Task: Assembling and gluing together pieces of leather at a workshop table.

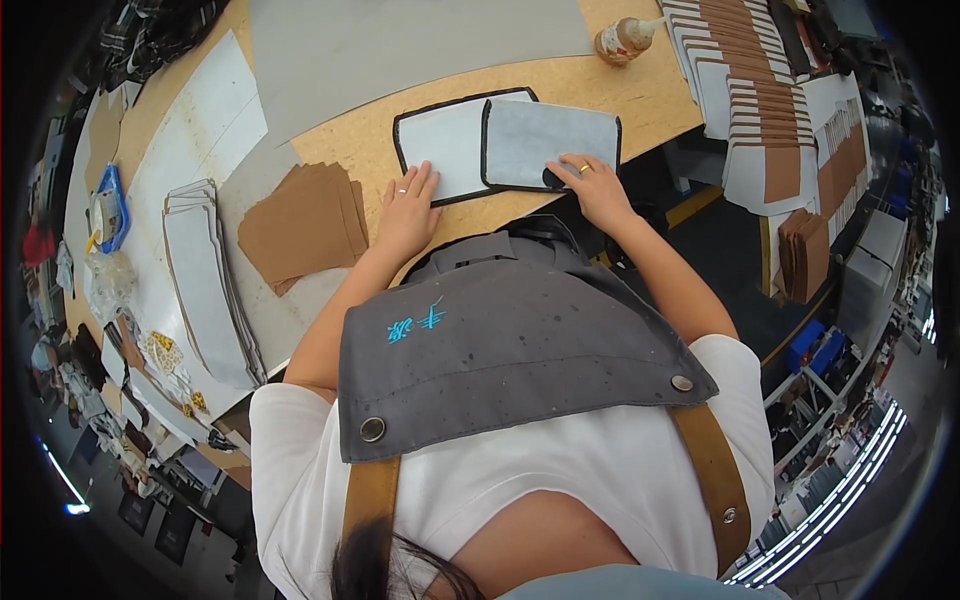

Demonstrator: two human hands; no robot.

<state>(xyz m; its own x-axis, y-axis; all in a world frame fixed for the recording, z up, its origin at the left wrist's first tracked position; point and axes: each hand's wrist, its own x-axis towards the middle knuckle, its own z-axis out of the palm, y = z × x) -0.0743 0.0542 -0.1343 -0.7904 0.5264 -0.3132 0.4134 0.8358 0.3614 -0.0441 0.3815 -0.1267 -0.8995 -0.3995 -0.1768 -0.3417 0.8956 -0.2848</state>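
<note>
Two light-grey panels with black edging lie overlapped on the wooden table in front of me. The left panel (450,150) is partly covered by the right panel (550,130). My left hand (405,210) rests on the left panel's near-left corner, its fingers stretched out flat and holding nothing. At the near edge of the right panel, my right hand (595,188) has its fingers bent around a small black rounded thing (552,179), pressed to the surface. Its kind is mostly hidden by the fingers.
Brown flat pieces (305,225) are piled left of my left hand, beside a stack of long grey-white pieces (205,285). A bottle with a nozzle (622,42) stands at the far right table edge. Overlapping rows of brown-and-white pieces (765,130) lie to the right.
</note>
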